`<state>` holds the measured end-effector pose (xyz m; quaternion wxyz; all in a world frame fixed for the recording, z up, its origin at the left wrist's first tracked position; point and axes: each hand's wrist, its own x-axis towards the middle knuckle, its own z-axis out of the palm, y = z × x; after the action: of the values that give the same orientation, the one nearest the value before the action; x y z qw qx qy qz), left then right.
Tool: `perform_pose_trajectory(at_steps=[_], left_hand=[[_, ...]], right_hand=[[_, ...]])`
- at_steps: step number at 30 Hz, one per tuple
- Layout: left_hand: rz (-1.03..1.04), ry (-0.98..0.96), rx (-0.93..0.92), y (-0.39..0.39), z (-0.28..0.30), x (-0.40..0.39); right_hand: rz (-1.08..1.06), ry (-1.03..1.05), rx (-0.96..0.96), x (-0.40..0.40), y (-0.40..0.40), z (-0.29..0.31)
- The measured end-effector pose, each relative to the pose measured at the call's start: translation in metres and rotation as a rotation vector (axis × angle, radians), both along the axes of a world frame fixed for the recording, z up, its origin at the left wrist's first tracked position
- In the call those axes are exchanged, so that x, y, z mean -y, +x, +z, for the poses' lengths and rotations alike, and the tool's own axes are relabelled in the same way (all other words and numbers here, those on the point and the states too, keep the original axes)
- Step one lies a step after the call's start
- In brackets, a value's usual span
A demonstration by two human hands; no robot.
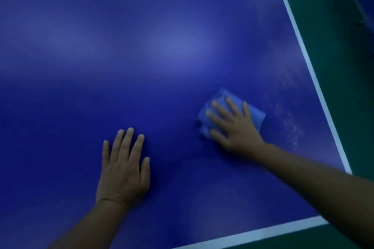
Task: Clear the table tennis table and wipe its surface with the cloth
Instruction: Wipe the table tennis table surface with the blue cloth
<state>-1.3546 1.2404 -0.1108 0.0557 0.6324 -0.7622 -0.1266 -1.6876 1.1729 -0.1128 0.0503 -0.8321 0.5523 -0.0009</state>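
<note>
Right hand (234, 125): laid flat with fingers spread, pressed on the blue cloth (218, 105)
Left hand (123, 168): rested flat on the table (141, 50), fingers straight, nothing held
Cloth: folded, lying near the table's right edge line (309, 60), beside pale specks (291, 123)

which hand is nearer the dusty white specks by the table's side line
Right. The right hand presses the blue cloth flat just left of the specks. The left hand rests flat on the table, much farther left.
</note>
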Motion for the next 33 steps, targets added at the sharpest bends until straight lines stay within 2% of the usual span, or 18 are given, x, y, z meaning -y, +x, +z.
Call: perform_pose_trajectory(at_steps=[3, 5, 6, 8, 11, 13, 14, 15, 17, 19, 20, 22, 26, 28, 30, 33], left_hand=[[-0.004, -0.018, -0.01, 0.001, -0.001, 0.0], [0.005, -0.024, -0.031, 0.001, -0.001, -0.001], [0.014, -0.028, -0.044, 0.001, -0.001, -0.001], [0.018, -0.037, -0.063, 0.001, -0.002, 0.0], [0.015, -0.054, -0.086, 0.002, -0.002, 0.001], [0.011, -0.052, -0.082, 0.0, -0.002, 0.001], [0.011, -0.042, -0.081, 0.0, -0.002, 0.0], [0.012, -0.033, -0.083, 0.0, -0.001, -0.001], [0.012, -0.023, -0.081, 0.0, 0.0, -0.001], [-0.004, -0.009, -0.072, 0.0, 0.001, -0.001], [-0.013, -0.008, -0.066, 0.0, 0.002, -0.001], [-0.037, -0.01, -0.049, 0.001, 0.002, -0.002], [-0.058, 0.014, -0.026, 0.003, 0.001, 0.0], [-0.053, 0.032, -0.024, 0.002, 0.002, -0.001], [-0.052, 0.038, -0.024, 0.001, 0.003, 0.0], [-0.059, 0.047, -0.042, 0.002, 0.004, 0.001]], right_hand=[[-0.421, -0.018, 0.047, 0.094, 0.035, 0.006], [-0.561, 0.025, 0.063, 0.132, 0.073, 0.009], [-0.557, 0.026, 0.05, 0.139, 0.093, 0.008], [-0.368, 0.007, 0.028, 0.118, 0.121, 0.005], [0.115, -0.041, 0.054, 0.014, 0.115, 0.004], [0.26, -0.036, 0.045, -0.048, 0.073, 0.003], [0.249, -0.038, 0.028, -0.063, 0.046, 0.002], [0.172, -0.052, 0.006, -0.067, 0.02, 0.002], [-0.156, -0.045, -0.017, -0.054, -0.017, 0.002], [-0.503, 0.008, -0.004, -0.036, -0.02, 0.005], [-0.612, 0.021, 0.012, -0.037, -0.009, 0.005], [-0.626, -0.01, 0.026, -0.064, 0.022, 0.002], [-0.254, -0.017, 0.052, -0.18, 0.052, 0.003], [-0.171, 0.017, 0.051, -0.195, 0.034, 0.008], [-0.247, 0.008, 0.019, -0.166, 0.017, 0.006], [-0.635, 0.004, -0.003, -0.1, 0.013, 0.003]])
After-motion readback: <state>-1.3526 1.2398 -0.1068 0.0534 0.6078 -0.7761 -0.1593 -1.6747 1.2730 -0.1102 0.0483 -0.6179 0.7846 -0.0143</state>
